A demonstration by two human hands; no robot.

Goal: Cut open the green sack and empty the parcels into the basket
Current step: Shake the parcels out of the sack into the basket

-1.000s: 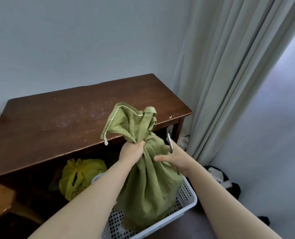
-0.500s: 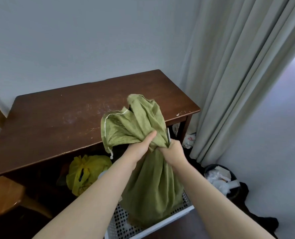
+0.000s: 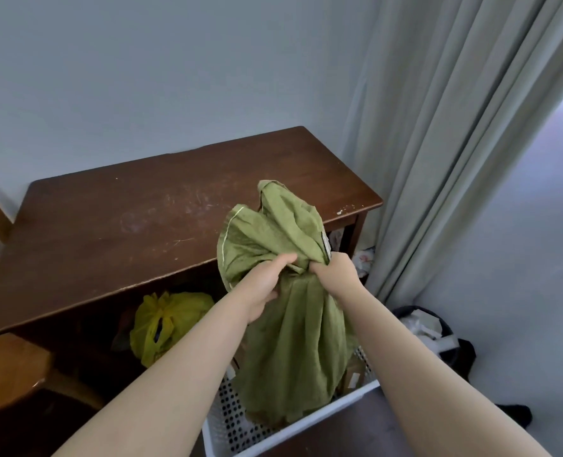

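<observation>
Left hand point(image 3: 267, 280) is wrapped around the gathered neck of the green sack point(image 3: 293, 341), fingers reaching across the bunched cloth toward the other hand. Right hand point(image 3: 334, 270) is fisted tight on the same neck from the right side, and there's a thin metal-looking thing point(image 3: 326, 247) sticking up out of that fist against the cloth (can't tell what it is, too blurry).

The sack stands more or less upright, long axis running top to bottom, neck up and fat end down. Above the two grips the loose top flops open and leans a bit left toward the table point(image 3: 108, 232), with a pale stitched hem along its edge. The bottom sits inside the white basket point(image 3: 306, 423) with the perforated walls, on the floor just in front of the table. A couple of brown parcels point(image 3: 354, 374) peek out beside the sack in the basket.

Under the table there's a yellow plastic bag point(image 3: 164, 321), and a grey curtain point(image 3: 454, 143) hangs off to the right.
</observation>
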